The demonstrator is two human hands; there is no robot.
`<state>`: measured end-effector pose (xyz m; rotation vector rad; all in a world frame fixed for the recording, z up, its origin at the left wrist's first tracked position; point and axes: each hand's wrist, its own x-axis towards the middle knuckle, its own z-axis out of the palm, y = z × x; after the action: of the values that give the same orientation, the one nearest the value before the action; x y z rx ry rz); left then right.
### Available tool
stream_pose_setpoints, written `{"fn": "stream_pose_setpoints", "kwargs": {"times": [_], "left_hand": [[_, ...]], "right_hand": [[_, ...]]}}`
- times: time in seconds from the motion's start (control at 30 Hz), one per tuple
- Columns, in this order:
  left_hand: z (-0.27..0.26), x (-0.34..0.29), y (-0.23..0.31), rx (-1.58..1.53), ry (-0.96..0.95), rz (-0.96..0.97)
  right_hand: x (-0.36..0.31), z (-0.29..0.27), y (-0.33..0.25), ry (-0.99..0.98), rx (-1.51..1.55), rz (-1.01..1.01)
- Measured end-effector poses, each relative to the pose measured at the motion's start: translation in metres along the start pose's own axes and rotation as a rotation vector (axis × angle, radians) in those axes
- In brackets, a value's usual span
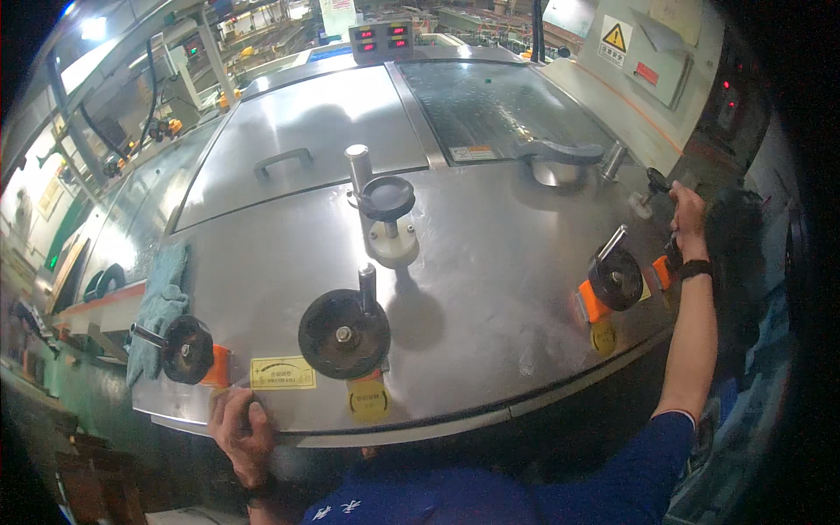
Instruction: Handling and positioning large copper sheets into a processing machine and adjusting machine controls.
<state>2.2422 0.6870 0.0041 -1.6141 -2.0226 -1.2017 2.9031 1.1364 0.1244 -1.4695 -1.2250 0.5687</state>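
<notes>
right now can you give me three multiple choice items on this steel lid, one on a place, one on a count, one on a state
1. Where does the blue cloth lie?
A. at the lid's left edge
B. over the glass window
C. on the middle handwheel

2. How many black handwheels sit along the front rim of the steel lid?
A. one
B. three
C. five

3. What is the left hand doing?
A. gripping a handwheel
B. pressing flat on the lid's front edge
C. holding the cloth

Answers: 1 A, it drapes beside the left handwheel. 2 B, left, middle and right. 3 B, its fingers lie spread on the rim.
</notes>
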Motion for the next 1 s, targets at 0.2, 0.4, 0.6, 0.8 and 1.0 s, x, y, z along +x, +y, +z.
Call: {"fn": "stream_pose_setpoints", "kwargs": {"times": [0.2,0.4,0.6,0.8,1.0], "left_hand": [[0.003,0.004,0.004,0.044,0.012,-0.008],[0.002,0.001,0.002,0.069,-0.011,0.035],[0.006,0.006,0.003,0.066,-0.032,-0.003],[0.005,-0.001,-0.010,0.079,-0.015,-0.016],[0.007,0.000,-0.003,0.090,-0.009,0.003]], "right_hand": [[0.039,-0.045,0.027,0.257,0.113,0.121],[-0.021,-0.082,0.051,0.355,0.264,-0.016],[-0.007,-0.003,0.009,0.214,0.095,-0.060],[0.040,-0.070,0.034,0.416,0.219,0.095],[-0.042,-0.037,0.020,0.416,0.243,-0.022]]}}
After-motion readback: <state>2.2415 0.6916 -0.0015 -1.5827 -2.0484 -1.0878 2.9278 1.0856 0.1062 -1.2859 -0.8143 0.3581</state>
